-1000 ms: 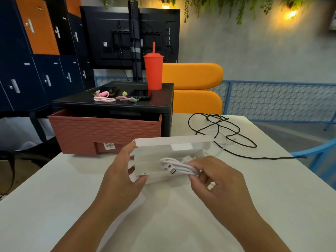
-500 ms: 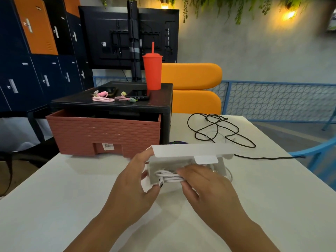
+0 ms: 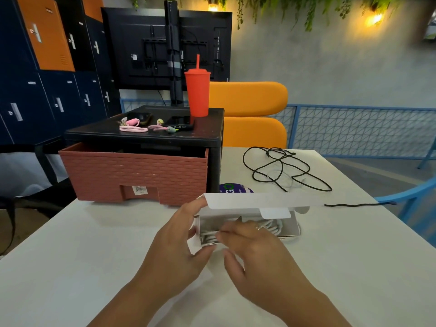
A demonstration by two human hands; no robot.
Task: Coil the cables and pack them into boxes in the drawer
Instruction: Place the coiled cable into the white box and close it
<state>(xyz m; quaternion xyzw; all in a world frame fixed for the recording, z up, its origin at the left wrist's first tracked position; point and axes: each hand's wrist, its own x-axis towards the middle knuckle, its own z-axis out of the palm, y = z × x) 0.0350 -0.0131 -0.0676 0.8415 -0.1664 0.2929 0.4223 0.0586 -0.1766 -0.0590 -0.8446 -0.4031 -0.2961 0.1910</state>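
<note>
A white cardboard box (image 3: 290, 226) lies on the white table (image 3: 70, 256) with its lid flap raised. My left hand (image 3: 179, 241) grips the box's left end. A coiled white cable (image 3: 273, 226) lies inside the box. My right hand (image 3: 254, 249) reaches into the box's open front, its fingers on the cable. A loose black cable (image 3: 283, 169) sprawls on the table behind the box. The brick-patterned brown drawer (image 3: 132, 175) stands pulled out of a black cabinet (image 3: 151, 135).
On the cabinet top stand a red tumbler (image 3: 197, 92) with a straw, pink cable ties (image 3: 132, 126) and a dark phone (image 3: 179, 121). A purple round item (image 3: 233, 188) peeks out behind the box. A blue chair (image 3: 410, 204) sits at the right edge.
The box has moved right and nearer. My right hand has pushed the white cable from the box's front into its inside, and the lid flap has come further forward.
</note>
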